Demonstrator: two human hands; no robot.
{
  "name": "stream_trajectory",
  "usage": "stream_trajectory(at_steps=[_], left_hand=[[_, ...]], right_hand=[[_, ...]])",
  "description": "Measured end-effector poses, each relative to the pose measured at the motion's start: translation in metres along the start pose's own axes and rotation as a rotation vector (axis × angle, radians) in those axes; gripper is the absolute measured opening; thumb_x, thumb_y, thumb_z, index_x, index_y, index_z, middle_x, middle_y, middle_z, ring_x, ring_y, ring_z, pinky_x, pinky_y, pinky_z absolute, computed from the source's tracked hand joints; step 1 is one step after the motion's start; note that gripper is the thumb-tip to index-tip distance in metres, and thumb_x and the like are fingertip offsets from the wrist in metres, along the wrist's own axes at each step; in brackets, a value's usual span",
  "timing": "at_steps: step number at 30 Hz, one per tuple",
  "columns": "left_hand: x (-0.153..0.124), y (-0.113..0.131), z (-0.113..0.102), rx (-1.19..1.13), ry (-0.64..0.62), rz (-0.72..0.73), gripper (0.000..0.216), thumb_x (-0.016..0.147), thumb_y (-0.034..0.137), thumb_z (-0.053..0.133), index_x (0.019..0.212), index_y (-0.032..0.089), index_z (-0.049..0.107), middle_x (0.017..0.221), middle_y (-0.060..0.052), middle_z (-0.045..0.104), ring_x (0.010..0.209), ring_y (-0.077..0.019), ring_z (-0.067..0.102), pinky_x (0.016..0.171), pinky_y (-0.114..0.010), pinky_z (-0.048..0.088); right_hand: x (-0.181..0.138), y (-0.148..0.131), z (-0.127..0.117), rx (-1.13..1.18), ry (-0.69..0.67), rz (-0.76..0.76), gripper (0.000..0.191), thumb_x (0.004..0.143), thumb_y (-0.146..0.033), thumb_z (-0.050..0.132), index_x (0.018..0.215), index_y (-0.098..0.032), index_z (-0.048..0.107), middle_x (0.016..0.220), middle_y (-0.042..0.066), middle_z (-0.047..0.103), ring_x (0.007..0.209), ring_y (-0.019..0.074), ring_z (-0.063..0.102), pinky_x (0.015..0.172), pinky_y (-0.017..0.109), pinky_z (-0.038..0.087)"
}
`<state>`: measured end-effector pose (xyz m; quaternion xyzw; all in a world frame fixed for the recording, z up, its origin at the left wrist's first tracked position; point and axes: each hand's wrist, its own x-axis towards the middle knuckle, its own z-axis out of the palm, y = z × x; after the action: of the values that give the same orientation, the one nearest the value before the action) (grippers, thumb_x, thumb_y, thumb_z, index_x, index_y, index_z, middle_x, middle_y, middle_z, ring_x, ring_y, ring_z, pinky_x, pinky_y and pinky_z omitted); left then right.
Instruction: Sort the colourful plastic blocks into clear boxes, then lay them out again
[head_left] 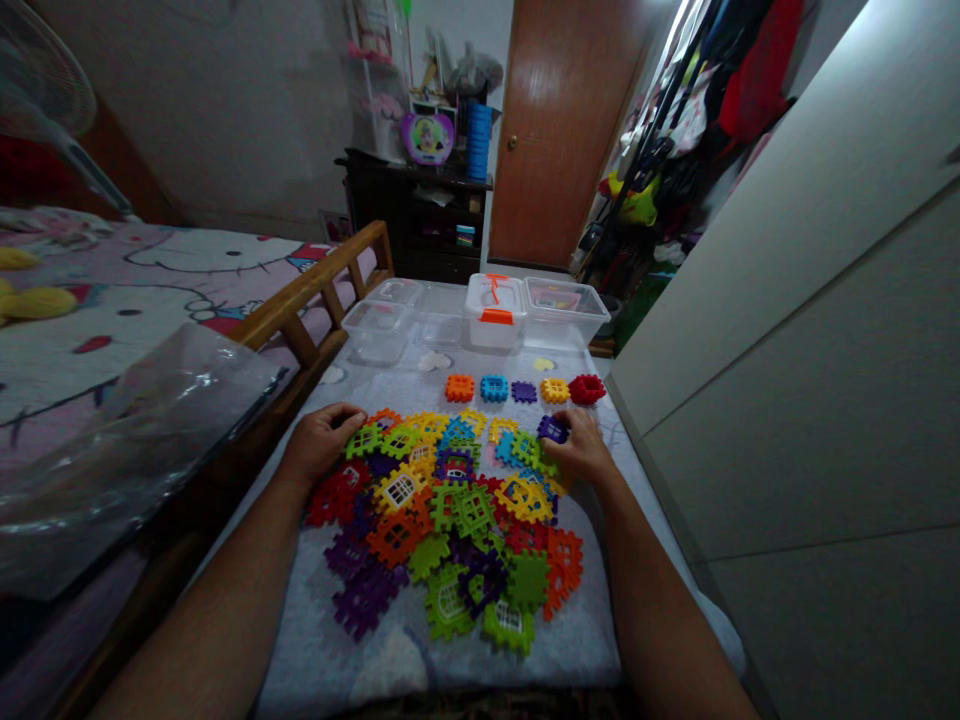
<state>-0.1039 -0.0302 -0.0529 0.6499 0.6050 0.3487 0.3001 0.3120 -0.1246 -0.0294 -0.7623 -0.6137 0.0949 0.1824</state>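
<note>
A pile of colourful notched plastic building blocks [472, 510], several with window shapes, lies on the cloth-covered table. My right hand [585, 447], at the pile's far right corner, pinches a purple window block [553, 430]. At the far left corner is my left hand [322, 440], its fingers curled together beside a green window block [364, 441]; whether anything is in them is hidden. Beyond the pile runs a row: an orange block [460, 388], a blue block [494, 388], a purple block [524, 391], a yellow block [555, 390] and a red block [587, 389].
Clear plastic boxes stand along the table's far end, one a box with orange clips [495, 312]. A wooden bed rail [300, 318] borders the left side, with a clear plastic bag [150, 440] beside it. A pale cabinet [795, 330] closes off the right.
</note>
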Motion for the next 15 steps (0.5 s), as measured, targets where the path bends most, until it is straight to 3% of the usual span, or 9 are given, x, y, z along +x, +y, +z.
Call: stream_trajectory(at_steps=[4,15], left_hand=[[0.000,0.002,0.000,0.002,0.000,0.008,0.039,0.073,0.055,0.062,0.081,0.018,0.071,0.078,-0.002,0.072,0.075,-0.0208,0.066,0.072,-0.027,0.050],[0.001,0.002,-0.001,0.013,0.007,0.002,0.039,0.072,0.056,0.061,0.080,0.019,0.071,0.079,-0.003,0.073,0.076,-0.0215,0.066,0.073,-0.027,0.050]], right_hand=[[0.004,0.008,0.001,-0.060,0.070,0.057,0.043,0.072,-0.039,0.067,0.110,-0.019,0.065,0.112,0.010,0.059,0.109,0.0287,0.051,0.092,0.039,0.039],[0.004,0.017,0.001,-0.136,-0.004,0.073,0.055,0.076,-0.048,0.068,0.123,-0.020,0.064,0.123,0.013,0.059,0.113,0.0334,0.050,0.091,0.043,0.038]])
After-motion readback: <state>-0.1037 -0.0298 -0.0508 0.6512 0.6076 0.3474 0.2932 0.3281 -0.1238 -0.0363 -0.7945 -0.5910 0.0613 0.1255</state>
